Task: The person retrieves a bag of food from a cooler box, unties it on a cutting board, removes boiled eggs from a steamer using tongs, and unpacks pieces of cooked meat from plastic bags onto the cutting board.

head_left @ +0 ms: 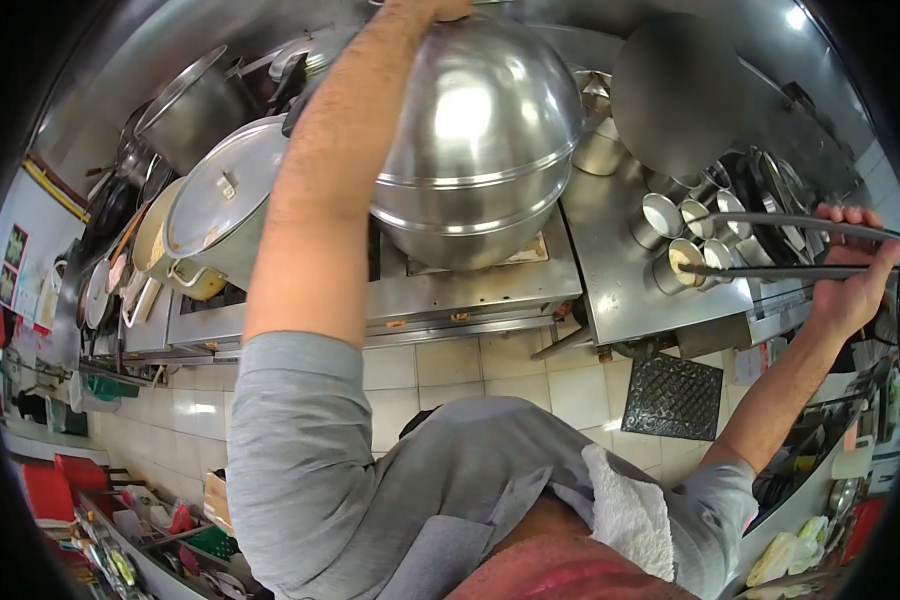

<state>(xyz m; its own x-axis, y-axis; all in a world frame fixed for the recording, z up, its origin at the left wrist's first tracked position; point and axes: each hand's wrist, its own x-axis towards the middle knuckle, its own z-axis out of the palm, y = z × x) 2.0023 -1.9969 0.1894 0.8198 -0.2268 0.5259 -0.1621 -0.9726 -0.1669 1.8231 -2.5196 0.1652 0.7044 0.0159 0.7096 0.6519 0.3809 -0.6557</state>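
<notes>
My left hand (452, 9) is at the very top of the view, closed at the top of a tall, shiny steel domed lid (480, 110). Most of its fingers are cut off by the frame edge. The lid sits over a rounded steel pot (470, 245) on the stove. On the right, my right hand (852, 268) grips long dark metal tongs (800, 271), their two arms spread apart. The lower tip reaches a small metal cup (678, 268) with pale yellow contents; the upper tip is by neighbouring cups (697, 217).
A large lidded pot (225, 195) stands left of the domed lid, with a deep steel pot (198, 110) behind. Several small cups share the steel counter (610, 270) at right. A dark perforated mat (673, 396) lies on the tiled floor. Red containers (75, 485) are at lower left.
</notes>
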